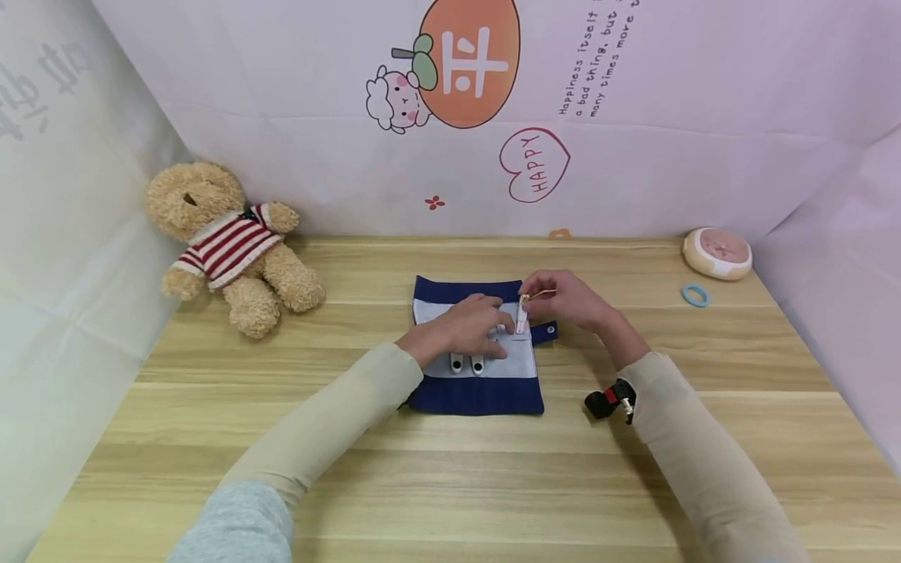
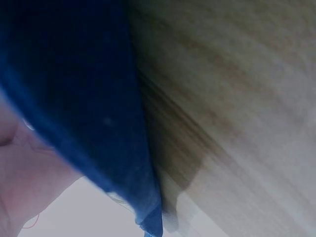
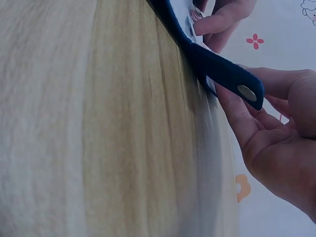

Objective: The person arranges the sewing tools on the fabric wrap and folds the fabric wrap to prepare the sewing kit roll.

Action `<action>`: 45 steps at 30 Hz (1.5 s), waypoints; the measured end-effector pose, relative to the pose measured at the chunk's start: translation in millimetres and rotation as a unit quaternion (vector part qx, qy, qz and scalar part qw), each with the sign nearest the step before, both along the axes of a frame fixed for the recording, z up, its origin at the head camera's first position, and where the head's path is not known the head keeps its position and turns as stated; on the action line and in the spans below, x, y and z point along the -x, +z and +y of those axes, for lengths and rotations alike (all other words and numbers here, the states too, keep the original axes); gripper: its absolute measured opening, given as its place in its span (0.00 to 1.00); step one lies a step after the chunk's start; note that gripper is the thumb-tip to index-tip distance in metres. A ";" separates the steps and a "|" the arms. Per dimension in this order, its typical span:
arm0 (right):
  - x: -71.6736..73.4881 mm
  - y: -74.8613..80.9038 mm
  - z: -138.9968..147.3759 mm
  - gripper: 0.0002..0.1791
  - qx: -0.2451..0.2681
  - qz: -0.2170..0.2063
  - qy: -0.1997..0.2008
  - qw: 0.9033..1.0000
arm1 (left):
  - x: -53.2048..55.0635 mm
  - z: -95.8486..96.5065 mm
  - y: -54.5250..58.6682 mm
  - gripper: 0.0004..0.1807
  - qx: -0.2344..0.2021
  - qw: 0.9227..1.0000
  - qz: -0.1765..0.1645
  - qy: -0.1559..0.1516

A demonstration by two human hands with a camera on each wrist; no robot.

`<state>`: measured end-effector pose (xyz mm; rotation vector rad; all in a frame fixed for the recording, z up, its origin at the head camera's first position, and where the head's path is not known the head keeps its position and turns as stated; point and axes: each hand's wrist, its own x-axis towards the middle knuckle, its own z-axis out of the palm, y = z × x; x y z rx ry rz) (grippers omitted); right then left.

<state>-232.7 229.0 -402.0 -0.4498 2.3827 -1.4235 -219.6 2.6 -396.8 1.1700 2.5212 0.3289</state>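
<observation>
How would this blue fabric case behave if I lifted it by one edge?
The blue fabric case would probably droop, since its thin cloth edges curve. Its strap looks somewhat stiffer, fairly straight in the right wrist view. The two white-ended tools on it might slide.

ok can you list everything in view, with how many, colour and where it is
teddy bear: 1, tan in a red-and-white striped top, back left of table
clock-like round object: 1, cream and pink, back right
ring: 1, light blue, just in front of it
fabric pouch: 1, navy and pale, lying open mid-table, snap strap on its right
tool ends: 2, white with black dots, on the pouch
slim item: 1, white, at the pouch's right side
table: 1, wood-coloured, below everything
backdrop: white with coloured prints, behind
wrist device: 1, black and red, at right cuff
sleeves: 2, beige; grey upper left
left hand: 1, over pouch
right hand: 1, pinching slim item
</observation>
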 end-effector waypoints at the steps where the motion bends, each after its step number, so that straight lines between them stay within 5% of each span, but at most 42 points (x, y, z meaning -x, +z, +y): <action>1: 0.1 -0.3 -0.3 0.10 -0.001 -0.001 0.001 1.000 | 0.0 -0.1 0.2 0.23 0.000 1.000 -0.001 0.000; 45: 3.9 -6.6 -7.8 0.08 0.005 -0.001 0.012 1.000 | -2.4 5.7 1.2 0.16 0.015 1.000 -0.008 0.024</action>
